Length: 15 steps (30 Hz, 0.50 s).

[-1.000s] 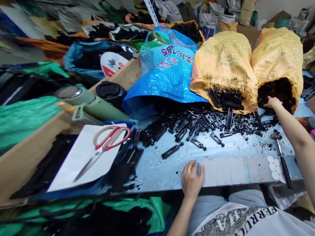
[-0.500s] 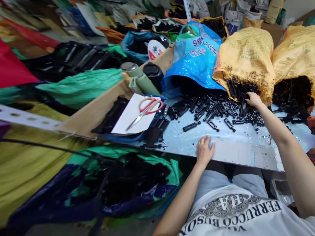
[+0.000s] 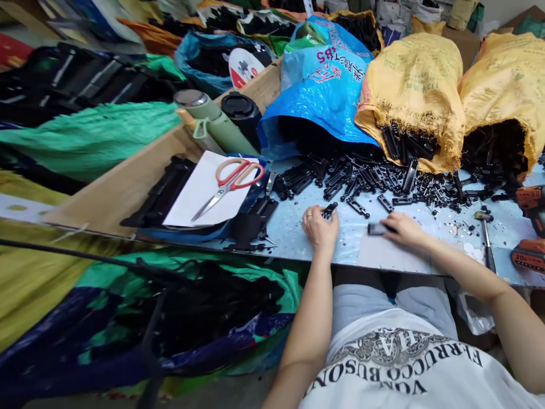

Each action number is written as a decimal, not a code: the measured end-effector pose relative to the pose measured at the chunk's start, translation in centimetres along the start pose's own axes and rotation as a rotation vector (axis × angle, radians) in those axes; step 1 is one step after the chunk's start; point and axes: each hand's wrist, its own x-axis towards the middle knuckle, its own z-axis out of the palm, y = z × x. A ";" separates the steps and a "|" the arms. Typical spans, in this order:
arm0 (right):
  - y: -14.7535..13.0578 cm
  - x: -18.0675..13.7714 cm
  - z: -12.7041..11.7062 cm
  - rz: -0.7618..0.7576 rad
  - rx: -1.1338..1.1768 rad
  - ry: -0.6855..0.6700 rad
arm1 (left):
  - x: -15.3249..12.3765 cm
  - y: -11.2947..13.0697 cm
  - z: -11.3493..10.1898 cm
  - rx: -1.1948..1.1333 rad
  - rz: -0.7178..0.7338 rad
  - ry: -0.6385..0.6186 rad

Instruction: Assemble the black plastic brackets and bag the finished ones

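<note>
My left hand point(image 3: 320, 227) is closed on a long black plastic part point(image 3: 329, 210) near the front of the pale blue table point(image 3: 293, 227). My right hand point(image 3: 405, 229) rests on the table just to the right, its fingers closed on a short black plastic part point(image 3: 376, 229). Behind both hands lies a spread pile of black plastic parts point(image 3: 366, 182). The pile spills from a blue woven sack point(image 3: 319, 96) and two yellow woven sacks point(image 3: 415, 85), the second yellow sack point(image 3: 502, 85) at far right.
Red-handled scissors point(image 3: 227, 180) lie on a white sheet point(image 3: 200, 196) at the table's left. A green flask point(image 3: 213, 125) and a black lidded cup point(image 3: 242, 113) stand behind. A screwdriver point(image 3: 485, 238) and an orange drill point(image 3: 530, 227) lie at right. Green and dark bags fill the floor.
My right hand came back from the yellow sack's mouth to the table front with a short black part. My left hand moved forward and took hold of a long black part.
</note>
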 end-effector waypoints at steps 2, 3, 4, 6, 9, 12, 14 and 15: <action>1.1 1.1 -0.4 0.162 0.054 0.106 | -1.4 1.2 -0.3 -0.116 0.064 0.065; 1.6 1.5 -0.8 0.226 0.137 0.155 | -2.1 1.8 -0.5 -0.180 0.091 0.067; 1.9 1.8 -1.2 0.264 0.254 0.187 | -2.8 2.3 -0.7 -0.246 0.113 0.041; 1.7 1.4 -1.7 0.287 0.548 0.209 | -4.2 3.1 -0.8 -0.373 0.140 -0.083; 0.1 -1.2 -1.5 0.354 0.972 0.197 | -6.1 4.3 -0.6 -0.489 0.150 -0.335; -1.4 -4.5 -0.8 0.474 1.244 0.208 | -7.8 5.8 -0.1 -0.497 0.153 -0.486; -2.0 -6.3 -0.5 0.515 1.329 0.234 | -8.9 6.9 0.0 -0.498 0.180 -0.561; -2.2 -7.0 -0.4 0.522 1.354 0.246 | -9.3 7.4 0.1 -0.509 0.202 -0.604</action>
